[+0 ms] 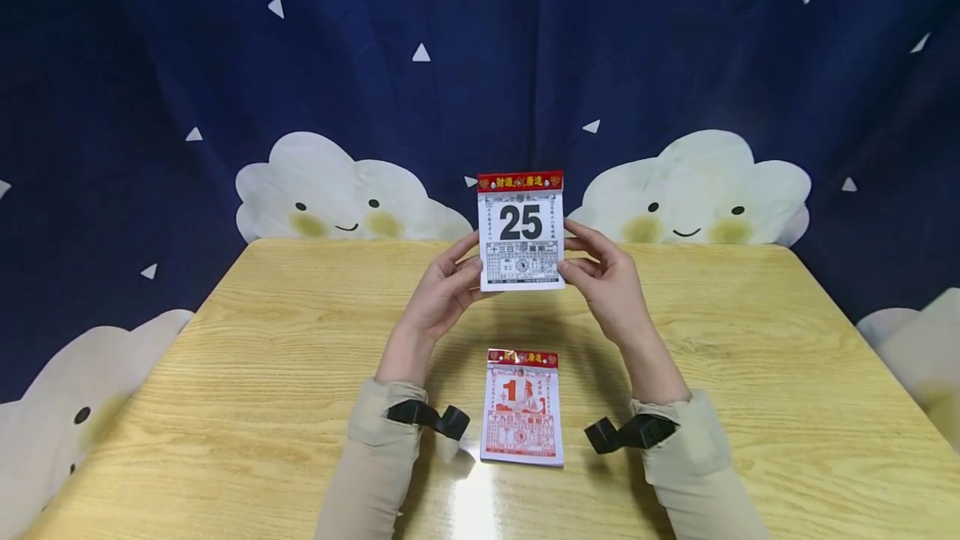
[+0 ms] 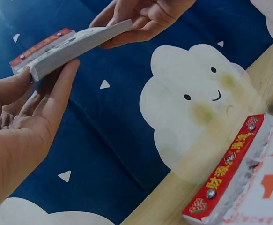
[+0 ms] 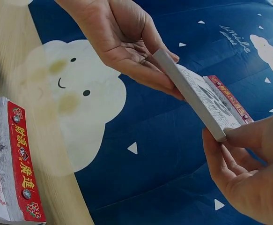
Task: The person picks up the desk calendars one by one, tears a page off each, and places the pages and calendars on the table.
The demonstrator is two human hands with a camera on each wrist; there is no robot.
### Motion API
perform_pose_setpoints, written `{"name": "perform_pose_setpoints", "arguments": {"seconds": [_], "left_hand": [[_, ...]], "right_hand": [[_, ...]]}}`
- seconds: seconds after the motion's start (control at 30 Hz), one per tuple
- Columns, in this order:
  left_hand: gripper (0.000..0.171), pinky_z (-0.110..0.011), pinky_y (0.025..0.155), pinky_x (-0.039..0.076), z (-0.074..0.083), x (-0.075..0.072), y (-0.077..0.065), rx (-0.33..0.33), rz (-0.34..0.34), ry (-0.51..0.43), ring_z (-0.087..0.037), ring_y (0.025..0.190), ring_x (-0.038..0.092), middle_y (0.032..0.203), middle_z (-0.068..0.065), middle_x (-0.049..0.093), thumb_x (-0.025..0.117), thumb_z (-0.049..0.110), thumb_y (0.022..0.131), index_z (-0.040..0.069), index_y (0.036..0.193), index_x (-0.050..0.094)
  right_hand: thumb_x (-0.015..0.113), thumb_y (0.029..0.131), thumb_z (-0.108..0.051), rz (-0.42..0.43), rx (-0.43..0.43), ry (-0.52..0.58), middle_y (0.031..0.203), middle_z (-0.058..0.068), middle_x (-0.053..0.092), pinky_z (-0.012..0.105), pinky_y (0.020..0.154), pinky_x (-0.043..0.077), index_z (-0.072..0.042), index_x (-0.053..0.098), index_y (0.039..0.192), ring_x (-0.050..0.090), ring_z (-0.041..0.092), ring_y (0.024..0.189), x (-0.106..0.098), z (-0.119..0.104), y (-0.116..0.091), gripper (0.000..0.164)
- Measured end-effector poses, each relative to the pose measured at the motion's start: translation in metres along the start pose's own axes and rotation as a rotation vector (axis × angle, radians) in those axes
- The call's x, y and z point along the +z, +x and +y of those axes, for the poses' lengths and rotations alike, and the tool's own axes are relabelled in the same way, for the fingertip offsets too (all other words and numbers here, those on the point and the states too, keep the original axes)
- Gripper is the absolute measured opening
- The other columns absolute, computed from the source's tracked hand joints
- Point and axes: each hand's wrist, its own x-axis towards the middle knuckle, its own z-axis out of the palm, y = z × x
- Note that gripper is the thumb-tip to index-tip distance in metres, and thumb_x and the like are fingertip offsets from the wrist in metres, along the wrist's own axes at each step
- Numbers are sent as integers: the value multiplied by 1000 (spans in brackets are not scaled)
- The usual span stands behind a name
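A tear-off calendar (image 1: 521,227) with a red header and a large black 25 is held up above the table, its printed face toward the head camera. My left hand (image 1: 444,286) grips its lower left edge, fingers behind the pad. On the opposite edge my right hand (image 1: 606,277) pinches it, thumb at the front lower corner and fingers behind. Both wrist views show the thick paper edge of the pad between the hands. Below, a second tear-off calendar (image 1: 521,411) with a red 1 lies flat on the table between the forearms, touched by neither hand.
The wooden table (image 1: 285,373) extends to both sides of the arms. Behind its far edge hangs a dark blue curtain (image 1: 495,40) with white triangles and smiling clouds. Each wrist wears a black strap with a small camera, the left camera (image 1: 453,422) close to the lying calendar.
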Motion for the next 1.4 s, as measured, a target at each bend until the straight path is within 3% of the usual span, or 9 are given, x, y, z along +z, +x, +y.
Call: {"name": "perform_pose_setpoints", "arguments": {"seconds": [0.13,0.27,0.37,0.5,0.63,0.73,0.9,1.4], "left_hand": [[46,-30,75,53,-1,0,-1,21,-7,-39,-15,83,65,96,-3,66,30,-8,93,1,139,30],[44,-31,75,52,-3,-2,0,45,-8,-58,-15,84,64,98,-4,67,30,-8,93,7,132,41],[44,-31,75,53,-5,-4,0,65,-16,-63,-15,84,64,98,-3,67,30,-8,93,12,128,46],[43,-31,75,53,-6,-8,0,82,-28,-55,-15,84,64,98,-4,66,31,-8,93,18,121,52],[43,-30,74,53,-7,-8,0,75,-34,-52,-15,84,64,97,-3,66,31,-8,93,19,118,53],[44,-30,74,53,-7,-7,0,68,-37,-57,-15,85,64,99,-4,66,30,-7,93,19,119,53],[43,-29,74,53,-6,-8,-1,72,-55,-58,-15,89,64,102,-4,65,30,-6,93,18,121,52],[44,-28,76,53,-4,-9,-2,76,-83,-66,-15,94,63,108,-4,64,32,-4,94,23,119,56]], "right_hand": [[54,83,9,-1,-56,-85,107,10,56,15,68,51,0,46,131,62,5,79,2,-3,-1,50],[57,83,5,36,-179,-303,109,17,58,15,71,50,-3,50,129,62,14,84,7,-7,-4,47],[61,79,4,76,-332,-513,110,16,57,25,79,49,-2,52,126,60,23,92,8,-5,-3,48],[66,75,2,104,-599,-841,111,16,56,41,86,43,-1,57,118,53,31,101,9,0,-2,44],[68,75,-3,43,-822,-1044,105,13,61,43,88,40,-5,65,106,54,30,100,13,-2,-3,30],[71,76,-12,-51,-896,-1070,103,10,64,41,90,40,-7,68,101,55,27,99,18,-2,-5,26],[76,73,-20,-141,-926,-1076,104,8,63,41,92,39,-9,68,99,55,25,101,22,-1,-7,30],[73,74,-10,-114,-960,-1062,97,7,66,41,90,41,-9,72,92,57,26,96,26,-1,-8,18]]}}
